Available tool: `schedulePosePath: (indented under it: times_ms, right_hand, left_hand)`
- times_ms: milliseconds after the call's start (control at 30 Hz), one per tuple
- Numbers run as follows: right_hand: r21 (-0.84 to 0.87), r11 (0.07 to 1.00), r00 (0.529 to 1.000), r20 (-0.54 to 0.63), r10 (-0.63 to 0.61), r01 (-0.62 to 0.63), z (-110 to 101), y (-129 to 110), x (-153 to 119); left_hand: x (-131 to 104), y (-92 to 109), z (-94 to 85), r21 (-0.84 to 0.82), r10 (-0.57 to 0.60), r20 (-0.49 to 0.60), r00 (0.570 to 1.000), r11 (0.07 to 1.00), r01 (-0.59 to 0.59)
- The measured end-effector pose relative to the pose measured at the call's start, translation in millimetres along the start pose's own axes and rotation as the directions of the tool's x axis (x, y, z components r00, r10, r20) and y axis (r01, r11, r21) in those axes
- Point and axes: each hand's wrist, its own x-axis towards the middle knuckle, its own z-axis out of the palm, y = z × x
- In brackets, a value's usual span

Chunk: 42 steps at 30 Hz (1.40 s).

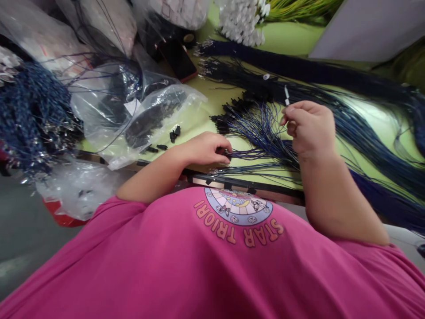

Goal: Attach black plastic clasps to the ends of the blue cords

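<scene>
My left hand [209, 148] is closed at the table's front edge, its thumb and fingers around the ends of several thin dark wires [250, 153]. Whatever sits right at those ends is mostly hidden by the fingers. To the right, my right hand [310, 122] is raised over the wires in a pinch, with a slim white pen-like tool [287, 95] sticking up from it. Between the hands lies a bundle of blue and black wires [262, 128] ending in black connectors [229, 113]. Loose wires with bare metal ends [217, 172] lie just below my left hand.
A clear plastic bag [159, 115] of black parts lies at left, with loose black connectors [175, 134] beside it. Behind are a phone [177, 60] and long dark wire bundles [292, 66]. Blue wires [36, 110] pile up far left. White connectors [241, 20] stand at the back.
</scene>
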Motion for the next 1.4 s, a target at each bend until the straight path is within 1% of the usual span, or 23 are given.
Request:
schedulePosePath:
  times_ms: [67, 133, 200, 300, 367, 400, 467, 500, 533, 567, 600, 633, 700, 767, 833, 933, 1033, 1100, 1200, 1233, 1267, 1333, 1400]
  right_hand:
    - [0.081, 0.990, 0.994, 0.029, 0.109, -0.111, -3, 5, 7]
    - [0.129, 0.971, 0.979, 0.078, 0.191, -0.200, -1, 10, 9]
    - [0.134, 0.967, 0.974, 0.100, 0.203, -0.215, 4, 15, 8]
    - [0.016, 0.998, 0.998, 0.035, 0.053, -0.054, 9, 12, 0]
    - [-0.177, 0.974, 0.989, -0.012, -0.147, 0.143, 11, 5, -11]
    - [-0.284, 0.924, 0.965, 0.021, -0.260, 0.255, 12, 0, -18]
    - [-0.395, 0.796, 0.886, 0.272, -0.376, 0.459, 16, -7, -33]
    - [-0.388, 0.728, 0.803, 0.461, -0.377, 0.565, 19, -9, -41]
    - [-0.363, 0.658, 0.692, 0.635, -0.343, 0.659, 23, -10, -48]
    - [-0.356, 0.585, 0.590, 0.760, -0.272, 0.729, 28, -9, -55]
    - [-0.373, 0.509, 0.526, 0.828, -0.195, 0.776, 33, -7, -61]
    - [-0.396, 0.442, 0.492, 0.862, -0.122, 0.804, 37, -5, -66]
    - [-0.445, 0.364, 0.488, 0.872, -0.030, 0.818, 44, 0, -72]
    - [-0.450, 0.371, 0.490, 0.872, -0.015, 0.812, 46, 2, -72]
    - [-0.419, 0.431, 0.489, 0.870, -0.059, 0.799, 44, 1, -69]
    - [-0.367, 0.584, 0.525, 0.842, -0.121, 0.724, 37, -3, -63]
    - [-0.320, 0.729, 0.557, 0.825, -0.099, 0.604, 34, -7, -63]
    - [-0.262, 0.764, 0.512, 0.853, -0.102, 0.589, 35, -9, -68]
    - [-0.127, 0.744, 0.391, 0.900, -0.191, 0.656, 39, -10, -75]
    - [-0.097, 0.738, 0.388, 0.892, -0.234, 0.667, 40, -10, -75]
    - [-0.090, 0.741, 0.423, 0.864, -0.275, 0.665, 40, -10, -75]
    - [-0.158, 0.773, 0.590, 0.742, -0.317, 0.614, 39, -10, -72]
    - [-0.266, 0.815, 0.762, 0.578, -0.293, 0.515, 36, -11, -67]
  left_hand:
    - [0, -1, 2.4, 0.107, 0.036, 0.097, 0.995, 0.993, -0.047]
    - [1, -3, 4.4, 0.149, 0.051, 0.128, 0.990, 0.986, -0.070]
    - [1, -4, 5.1, 0.146, 0.057, 0.136, 0.989, 0.986, -0.077]
    - [2, -5, 3.7, 0.098, 0.062, 0.137, 0.989, 0.992, -0.076]
    - [2, -6, 1.9, 0.057, 0.077, 0.111, 0.991, 0.995, -0.083]
    - [2, -6, 0.8, 0.034, 0.084, 0.092, 0.992, 0.996, -0.088]
    - [2, -7, -1.1, -0.013, 0.074, 0.043, 0.996, 0.997, -0.073]
    - [2, -8, -2.0, -0.037, 0.051, 0.014, 0.999, 0.998, -0.050]
    - [2, -8, -2.7, -0.063, 0.018, -0.019, 1.000, 0.998, -0.019]
    - [3, -9, -3.2, -0.095, -0.020, -0.059, 0.998, 0.995, 0.014]
    - [3, -9, -3.5, -0.142, -0.060, -0.108, 0.992, 0.989, 0.044]
    - [4, -9, -3.7, -0.205, -0.103, -0.155, 0.982, 0.976, 0.070]
    - [4, -9, -3.9, -0.354, -0.183, -0.217, 0.959, 0.930, 0.097]
    - [3, -8, -4.6, -0.479, -0.240, -0.233, 0.943, 0.872, 0.103]
    - [2, -8, -6.1, -0.557, -0.276, -0.223, 0.935, 0.823, 0.111]
    - [0, -10, -9.3, -0.632, -0.322, -0.196, 0.926, 0.764, 0.132]
    - [-1, -9, -12.4, -0.617, -0.297, -0.169, 0.940, 0.776, 0.134]
    - [-1, -7, -13.7, -0.572, -0.239, -0.140, 0.961, 0.811, 0.119]
    - [-1, -4, -14.1, -0.559, -0.167, -0.087, 0.982, 0.824, 0.090]
    - [-1, -4, -13.9, -0.570, -0.161, -0.083, 0.984, 0.817, 0.086]
    - [-1, -4, -13.5, -0.583, -0.162, -0.084, 0.983, 0.808, 0.084]
    - [-1, -5, -12.4, -0.614, -0.177, -0.097, 0.979, 0.785, 0.081]
    - [-2, -8, -11.0, -0.643, -0.196, -0.102, 0.975, 0.761, 0.086]
